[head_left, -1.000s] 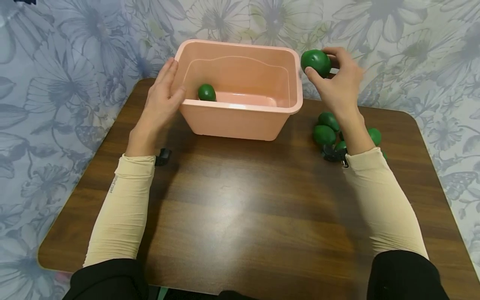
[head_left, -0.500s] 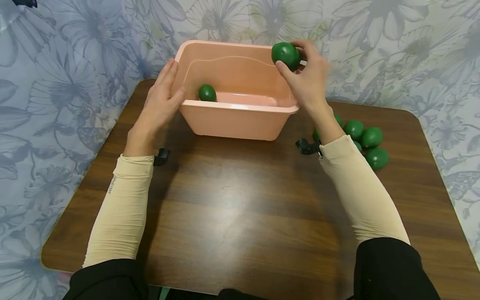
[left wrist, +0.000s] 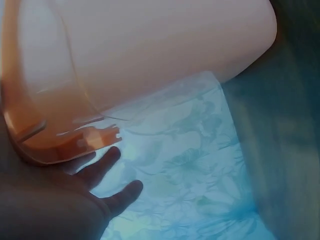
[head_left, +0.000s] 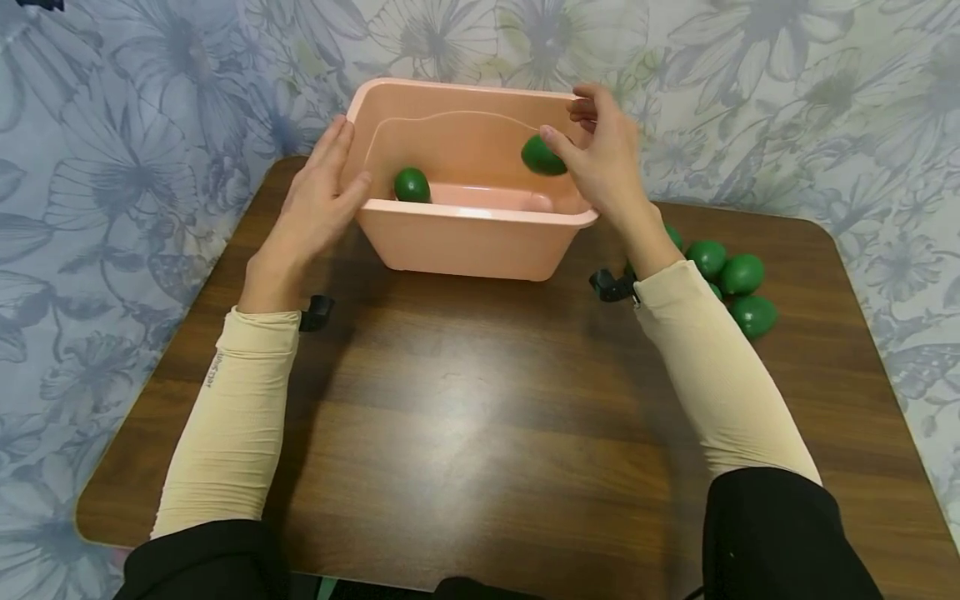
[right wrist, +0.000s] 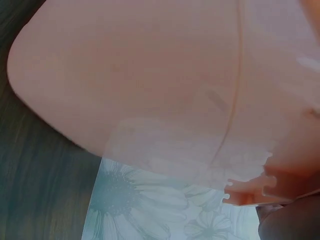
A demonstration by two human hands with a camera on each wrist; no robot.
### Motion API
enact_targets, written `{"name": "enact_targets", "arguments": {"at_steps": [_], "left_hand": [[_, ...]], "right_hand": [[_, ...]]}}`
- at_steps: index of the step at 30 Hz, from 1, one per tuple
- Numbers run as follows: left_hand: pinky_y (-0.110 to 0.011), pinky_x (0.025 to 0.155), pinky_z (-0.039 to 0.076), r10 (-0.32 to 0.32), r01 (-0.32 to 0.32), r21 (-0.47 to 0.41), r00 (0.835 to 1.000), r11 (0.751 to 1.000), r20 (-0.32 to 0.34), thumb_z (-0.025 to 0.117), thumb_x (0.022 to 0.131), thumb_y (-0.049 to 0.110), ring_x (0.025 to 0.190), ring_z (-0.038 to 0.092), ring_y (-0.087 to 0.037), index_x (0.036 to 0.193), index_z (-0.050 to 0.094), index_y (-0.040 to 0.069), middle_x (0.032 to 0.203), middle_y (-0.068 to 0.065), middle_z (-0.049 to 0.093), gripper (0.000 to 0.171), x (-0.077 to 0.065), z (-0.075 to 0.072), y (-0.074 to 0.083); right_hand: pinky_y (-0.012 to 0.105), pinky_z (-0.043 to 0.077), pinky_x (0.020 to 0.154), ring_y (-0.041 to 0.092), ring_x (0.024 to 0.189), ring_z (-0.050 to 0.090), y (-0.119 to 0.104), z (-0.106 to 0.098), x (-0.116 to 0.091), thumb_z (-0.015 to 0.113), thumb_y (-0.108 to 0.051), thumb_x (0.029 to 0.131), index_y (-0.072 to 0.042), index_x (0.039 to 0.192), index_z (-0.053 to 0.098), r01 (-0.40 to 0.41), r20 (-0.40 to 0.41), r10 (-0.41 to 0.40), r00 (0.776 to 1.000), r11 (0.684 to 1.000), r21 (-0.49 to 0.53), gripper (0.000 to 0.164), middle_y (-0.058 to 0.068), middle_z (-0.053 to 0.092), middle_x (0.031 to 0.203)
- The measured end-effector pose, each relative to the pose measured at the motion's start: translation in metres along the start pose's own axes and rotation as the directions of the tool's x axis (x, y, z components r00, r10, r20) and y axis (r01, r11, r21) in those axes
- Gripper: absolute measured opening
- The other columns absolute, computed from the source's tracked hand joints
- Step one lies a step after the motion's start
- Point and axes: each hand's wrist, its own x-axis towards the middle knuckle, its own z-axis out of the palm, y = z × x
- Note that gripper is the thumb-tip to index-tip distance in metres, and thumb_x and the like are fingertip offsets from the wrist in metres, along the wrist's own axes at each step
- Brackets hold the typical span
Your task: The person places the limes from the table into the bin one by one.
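A peach-pink plastic tub [head_left: 480,246] stands at the back of the table. My left hand [head_left: 315,192] rests against its left end, fingers straight along the outside and the thumb near the rim; the left wrist view shows these fingers [left wrist: 122,197] spread. Over the tub's right end is my right hand [head_left: 609,158], thumb and fingers parted. Just below its thumb, inside the tub, a glossy green oval fruit [head_left: 542,157] appears loose in the air, partly hidden by the hand. Another green fruit [head_left: 412,185] lies in the tub's left end.
Several more green fruits [head_left: 742,274] lie grouped on the brown wooden table [head_left: 465,400] to the right, some hidden behind the right forearm. Floral wallpaper [head_left: 480,42] rises right behind the tub. Black wrist camera mounts [head_left: 611,285] jut from both wrists.
My right hand has carried the fruit leftward from beside the tub to over its right end, then parted its fingers. The fruit has dropped below them. My left hand stays at the tub.
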Motion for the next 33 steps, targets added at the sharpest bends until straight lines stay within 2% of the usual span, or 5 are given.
{"name": "enact_targets", "arguments": {"at_steps": [9, 16, 22, 27, 33], "left_hand": [[-0.061, 0.129, 0.012, -0.074, 0.035, 0.201, 0.979, 0.979, 0.191, 0.046, 0.104, 0.058, 0.163, 0.01, -0.038, 0.17, 0.012, 0.009, 0.178, -0.011, 0.008, 0.089, 0.028, -0.023, 0.019], [-0.051, 0.131, 0.01, -0.193, 0.218, -0.078, 0.949, 0.973, 0.25, 0.056, 0.105, 0.041, 0.163, 0.008, -0.024, 0.171, 0.01, 0.029, 0.178, 0.002, 0.007, 0.081, 0.052, -0.018, 0.011], [-0.047, 0.116, 0.039, -0.203, 0.316, -0.399, 0.932, 0.861, 0.299, 0.053, 0.097, -0.001, 0.154, 0.025, -0.024, 0.169, 0.023, 0.035, 0.176, 0.014, 0.006, 0.086, 0.052, -0.007, 0.005], [-0.038, 0.098, 0.049, -0.206, 0.327, -0.409, 0.927, 0.852, 0.312, 0.05, 0.093, -0.011, 0.145, 0.033, -0.029, 0.168, 0.023, 0.036, 0.175, 0.012, 0.006, 0.092, 0.055, -0.005, 0.01], [-0.025, 0.053, 0.041, -0.266, 0.387, -0.374, 0.903, 0.842, 0.337, 0.043, 0.084, -0.018, 0.085, 0.047, -0.017, 0.165, 0.027, 0.038, 0.17, -0.001, 0.011, 0.101, 0.055, -0.011, 0.014]], "right_hand": [[0.017, 0.039, 0.113, 0.016, 0.135, 0.058, 0.003, -0.002, 0.003, 0.069, -0.028, 0.103, -0.003, 0.143, 0.056, 0.002, 0.034, -0.002, 0.999, 1.0, 0.0, 0.049, 0.01, 0.062, 0.145], [0.019, 0.041, 0.113, 0.018, 0.133, 0.06, 0.006, -0.006, 0.0, 0.07, -0.023, 0.102, -0.001, 0.139, 0.059, 0.01, 0.026, -0.011, 1.0, 1.0, 0.017, 0.044, 0.012, 0.064, 0.142], [0.022, 0.043, 0.113, 0.02, 0.132, 0.061, 0.008, -0.005, 0.0, 0.071, -0.02, 0.102, 0.001, 0.137, 0.06, 0.01, 0.023, -0.011, 1.0, 0.999, 0.035, 0.042, 0.013, 0.064, 0.141], [0.02, 0.044, 0.111, 0.021, 0.13, 0.062, 0.01, -0.006, 0.002, 0.067, -0.012, 0.103, 0.002, 0.136, 0.061, 0.018, -0.011, -0.017, 1.0, 0.998, 0.063, 0.037, 0.015, 0.065, 0.139], [0.02, 0.046, 0.109, 0.022, 0.128, 0.064, 0.01, -0.006, 0.002, 0.056, -0.002, 0.104, 0.003, 0.134, 0.063, 0.057, -0.026, -0.056, 0.998, 0.998, 0.037, 0.031, 0.017, 0.067, 0.135]]}}
